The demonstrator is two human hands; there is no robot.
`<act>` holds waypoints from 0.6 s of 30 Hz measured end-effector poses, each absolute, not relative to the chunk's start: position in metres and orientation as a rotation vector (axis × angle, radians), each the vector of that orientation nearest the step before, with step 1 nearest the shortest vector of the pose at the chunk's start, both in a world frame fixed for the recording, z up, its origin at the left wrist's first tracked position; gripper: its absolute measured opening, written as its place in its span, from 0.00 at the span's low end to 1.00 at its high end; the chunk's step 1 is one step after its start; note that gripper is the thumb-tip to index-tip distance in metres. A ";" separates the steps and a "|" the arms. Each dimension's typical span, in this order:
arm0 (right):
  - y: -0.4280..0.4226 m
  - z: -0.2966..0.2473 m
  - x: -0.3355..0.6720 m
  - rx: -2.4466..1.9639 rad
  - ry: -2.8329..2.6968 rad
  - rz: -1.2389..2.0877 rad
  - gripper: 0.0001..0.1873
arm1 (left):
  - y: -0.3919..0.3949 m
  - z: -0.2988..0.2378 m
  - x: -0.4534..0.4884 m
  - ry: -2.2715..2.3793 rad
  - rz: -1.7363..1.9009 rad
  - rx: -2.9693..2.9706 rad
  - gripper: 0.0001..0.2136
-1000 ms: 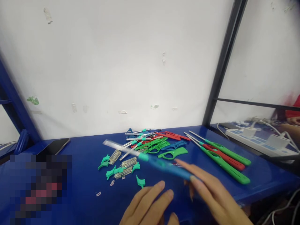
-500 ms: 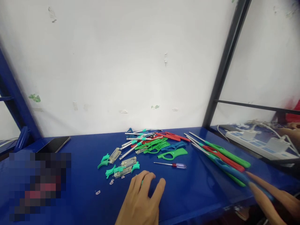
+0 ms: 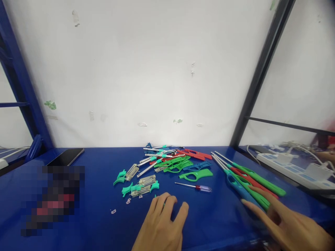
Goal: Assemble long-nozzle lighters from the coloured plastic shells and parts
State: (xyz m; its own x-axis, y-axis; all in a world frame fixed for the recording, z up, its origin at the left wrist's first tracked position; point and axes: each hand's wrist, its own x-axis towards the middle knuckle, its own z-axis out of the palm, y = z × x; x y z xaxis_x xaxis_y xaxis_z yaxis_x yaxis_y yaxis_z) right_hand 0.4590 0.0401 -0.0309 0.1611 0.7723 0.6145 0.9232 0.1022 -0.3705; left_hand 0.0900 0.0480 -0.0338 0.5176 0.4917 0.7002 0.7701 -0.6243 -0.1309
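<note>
My left hand (image 3: 161,223) rests on the blue tabletop, its fingers bent and apart. A bit of teal plastic (image 3: 164,204) shows between its fingers. To the right, my right hand (image 3: 285,219) is open over the lighter handles, thumb beside a blue long-necked lighter (image 3: 237,186) and index finger over a green one (image 3: 263,201). A red lighter (image 3: 258,179) and another green lighter (image 3: 269,183) lie alongside, metal tubes pointing away. A screwdriver (image 3: 199,188) with a clear purple handle lies between my hands.
Green handle shells (image 3: 201,174), red shells (image 3: 192,153) and metal tubes (image 3: 149,168) are piled near the wall. Clear fuel tanks (image 3: 147,180) and teal triggers (image 3: 127,189) lie left. A phone (image 3: 66,157) and power strip (image 3: 290,170) stand at the sides.
The blue lighter has moved left and now lies beside the green one; my right hand's fingers have spread around the handles. My left hand stays in place. The whole view has shifted slightly.
</note>
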 end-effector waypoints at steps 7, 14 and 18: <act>0.146 0.067 0.398 -1.643 -2.263 -0.436 0.22 | 0.053 -0.037 0.089 -0.983 -0.893 -2.309 0.24; 0.267 0.060 0.373 -1.620 -2.691 -0.178 0.18 | 0.057 -0.044 0.088 -0.952 -0.936 -2.255 0.22; 0.279 0.047 0.374 -1.628 -2.684 -0.085 0.18 | 0.058 -0.044 0.089 -0.949 -0.964 -2.246 0.19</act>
